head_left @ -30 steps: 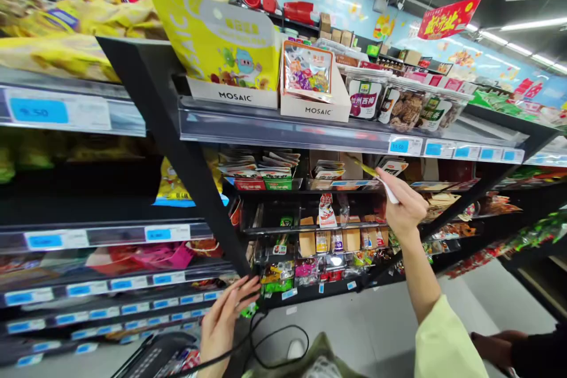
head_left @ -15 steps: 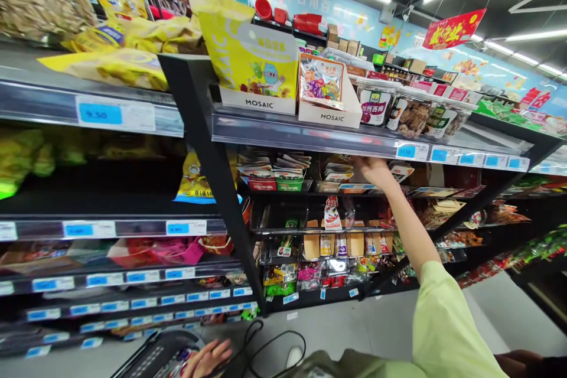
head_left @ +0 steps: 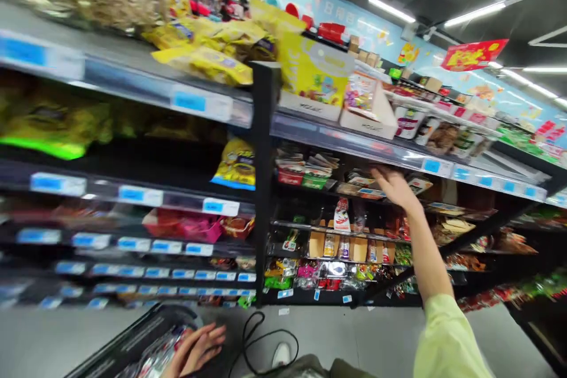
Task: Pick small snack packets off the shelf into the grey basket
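Note:
My right hand (head_left: 395, 188) reaches into the shelf compartment below the top ledge, its fingers stretched out over upright flat packets (head_left: 359, 178). I see nothing held in it, though the fingertips are blurred against the dark shelf. Left of those packets stand red and green boxes of packets (head_left: 305, 172). Low at the left, my left hand (head_left: 198, 347) hovers with fingers extended and nothing in it. Beside it is a black basket (head_left: 119, 339) containing shiny wrapped packs (head_left: 160, 349).
Yellow MOSAIC bags (head_left: 316, 71) and clear tubs (head_left: 445, 136) stand on the top ledge (head_left: 336, 133). A black upright post (head_left: 264, 189) divides the shelves. A black cable (head_left: 248, 336) loops on the floor near a white shoe (head_left: 282, 354).
The view has turned left, so the shelves sit further right. My right hand has drawn back slightly, and its fingers show more. More of the basket is visible near my left hand.

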`<state>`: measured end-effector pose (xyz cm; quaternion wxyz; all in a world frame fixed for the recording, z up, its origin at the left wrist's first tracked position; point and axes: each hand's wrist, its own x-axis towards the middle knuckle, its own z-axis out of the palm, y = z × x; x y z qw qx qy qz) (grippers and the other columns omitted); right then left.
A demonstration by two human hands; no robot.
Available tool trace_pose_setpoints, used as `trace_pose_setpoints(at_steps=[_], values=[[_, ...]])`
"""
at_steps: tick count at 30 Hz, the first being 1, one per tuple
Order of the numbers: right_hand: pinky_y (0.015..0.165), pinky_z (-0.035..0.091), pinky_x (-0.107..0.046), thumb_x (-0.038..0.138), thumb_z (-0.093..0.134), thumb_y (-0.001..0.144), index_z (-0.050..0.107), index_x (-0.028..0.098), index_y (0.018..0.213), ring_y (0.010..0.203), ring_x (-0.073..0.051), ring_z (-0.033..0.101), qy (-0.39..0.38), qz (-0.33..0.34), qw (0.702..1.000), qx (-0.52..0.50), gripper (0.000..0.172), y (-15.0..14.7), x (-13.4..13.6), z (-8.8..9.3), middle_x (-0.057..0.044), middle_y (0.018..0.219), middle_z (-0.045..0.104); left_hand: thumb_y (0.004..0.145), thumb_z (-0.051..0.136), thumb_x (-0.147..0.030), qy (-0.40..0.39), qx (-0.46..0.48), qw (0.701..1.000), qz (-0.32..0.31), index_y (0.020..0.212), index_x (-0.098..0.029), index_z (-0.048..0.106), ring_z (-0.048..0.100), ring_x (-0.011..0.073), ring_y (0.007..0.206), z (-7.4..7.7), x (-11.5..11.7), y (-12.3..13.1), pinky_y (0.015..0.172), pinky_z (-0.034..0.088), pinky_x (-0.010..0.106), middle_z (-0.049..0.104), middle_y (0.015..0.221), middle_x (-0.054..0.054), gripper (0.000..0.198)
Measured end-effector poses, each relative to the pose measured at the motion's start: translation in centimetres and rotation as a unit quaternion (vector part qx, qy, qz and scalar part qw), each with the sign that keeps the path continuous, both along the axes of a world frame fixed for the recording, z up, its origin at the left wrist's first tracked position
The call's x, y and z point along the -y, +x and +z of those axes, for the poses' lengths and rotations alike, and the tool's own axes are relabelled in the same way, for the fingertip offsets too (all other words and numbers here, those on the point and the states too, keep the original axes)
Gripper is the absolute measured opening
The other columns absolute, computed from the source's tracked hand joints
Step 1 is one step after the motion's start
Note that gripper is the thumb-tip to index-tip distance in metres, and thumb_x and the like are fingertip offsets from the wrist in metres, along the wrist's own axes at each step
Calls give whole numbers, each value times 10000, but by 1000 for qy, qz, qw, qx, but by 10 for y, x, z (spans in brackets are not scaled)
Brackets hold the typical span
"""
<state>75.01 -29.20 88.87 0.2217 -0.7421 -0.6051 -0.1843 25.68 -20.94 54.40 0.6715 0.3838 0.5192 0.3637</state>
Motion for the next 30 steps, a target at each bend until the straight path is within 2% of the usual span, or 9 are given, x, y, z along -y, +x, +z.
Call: trace_pose_setpoints(at_steps=[3, 7, 11, 15, 17, 19, 22, 26, 30], values=[[1020, 546, -458, 487, 532, 1054, 720, 173, 1248, 1152, -296, 708, 61, 1, 998, 19, 414, -31, 9, -5, -159, 1218, 771, 546, 859, -749, 13, 7, 1000, 16, 938, -172, 745, 796, 352, 855, 6, 2, -12, 759, 668, 442, 829, 921, 149, 706], [1133, 493, -553, 423, 614, 1008, 720, 268, 1256, 1276, -316, 654, 106, 86, 990, -19, 311, -101, 13, -13, -114, 1312, 733, 581, 836, -774, 23, 9, 998, 49, 936, -161, 735, 785, 314, 771, -4, -2, -43, 690, 653, 412, 821, 884, 145, 716], [1038, 576, -476, 351, 632, 996, 739, 316, 1240, 1148, -285, 725, -35, 189, 970, -148, 269, -179, 6, -43, -77, 1228, 772, 612, 838, -744, 14, 5, 998, 69, 942, -157, 739, 774, 296, 783, -18, 5, -84, 696, 642, 388, 818, 917, 147, 681], [1019, 581, -490, 428, 605, 996, 734, 411, 1253, 1129, -300, 740, -272, 224, 876, -329, 288, -246, -22, -127, -16, 1218, 786, 650, 836, -706, 1, -22, 992, 122, 982, -153, 725, 765, 282, 810, -28, 13, -127, 717, 634, 372, 804, 960, 135, 654], [1102, 520, -521, 445, 630, 957, 735, 430, 1243, 1202, -325, 710, -352, 176, 831, -394, 305, -277, -35, -184, -3, 1260, 773, 678, 831, -673, 1, -32, 986, 161, 1025, -151, 712, 756, 264, 801, -31, 17, -149, 708, 622, 359, 794, 971, 126, 638], [1150, 460, -546, 390, 754, 797, 793, 374, 1078, 1259, -389, 674, -415, 72, 810, -408, 284, -307, -40, -240, -48, 1209, 787, 695, 823, -655, -4, -38, 980, 194, 1056, -150, 697, 744, 248, 783, -34, 21, -172, 694, 608, 348, 784, 974, 118, 634], [1093, 474, -595, 339, 802, 630, 791, 267, 895, 1167, -467, 700, -495, 33, 772, -397, 275, -345, -34, -306, -139, 1006, 800, 717, 800, -641, -13, -52, 972, 230, 1063, -144, 682, 733, 235, 799, -43, 29, -215, 702, 593, 335, 769, 1015, 127, 617], [1023, 510, -578, 426, 772, 638, 766, 320, 905, 1072, -449, 734, -543, 71, 733, -405, 288, -373, -32, -361, -90, 887, 786, 728, 782, -624, -42, -88, 952, 290, 1063, -134, 667, 724, 224, 821, -70, 52, -281, 725, 575, 323, 749, 1061, 141, 604], [996, 502, -587, 452, 702, 744, 748, 400, 987, 1103, -445, 724, -558, 135, 739, -351, 252, -389, -56, -388, -81, 982, 796, 740, 767, -587, -83, -129, 928, 339, 1093, -135, 654, 728, 226, 879, -99, 86, -326, 766, 568, 316, 739, 1121, 146, 584]])
